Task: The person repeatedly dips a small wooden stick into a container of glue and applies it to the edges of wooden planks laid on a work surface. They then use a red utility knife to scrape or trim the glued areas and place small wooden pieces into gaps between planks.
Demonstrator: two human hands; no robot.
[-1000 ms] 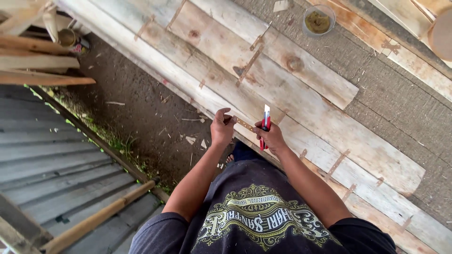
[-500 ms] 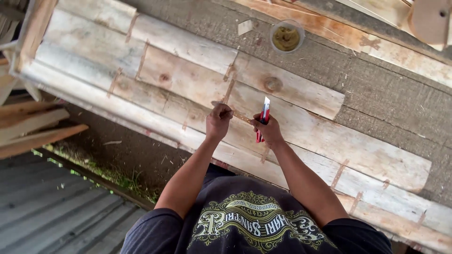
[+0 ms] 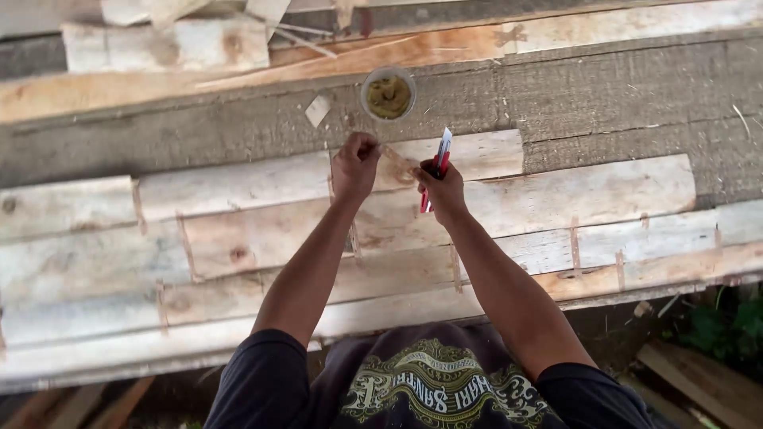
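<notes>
From the head camera, looking straight down: my left hand [image 3: 354, 165] is pinched shut on one end of a thin wooden strip [image 3: 395, 162], and my right hand [image 3: 442, 187] takes the other end with its fingertips while the rest of that fist is wrapped around a red utility knife [image 3: 435, 164], blade extended and pointing away from me. The strip hangs between my two hands, just above the pale planks [image 3: 238, 230] laid side by side across the bench, and close in front of a small clear cup of brownish paste [image 3: 388, 95] standing on the rough grey surface [image 3: 604, 87] beyond the boards.

As for progress, I judge it well along but not finished: many short brown strips [image 3: 575, 246] already lie across the seams between the planks (I count them along most joints), while the one in my fingers is not yet set down anywhere. A small pale wood chip [image 3: 318, 110] lies left of the cup.
</notes>
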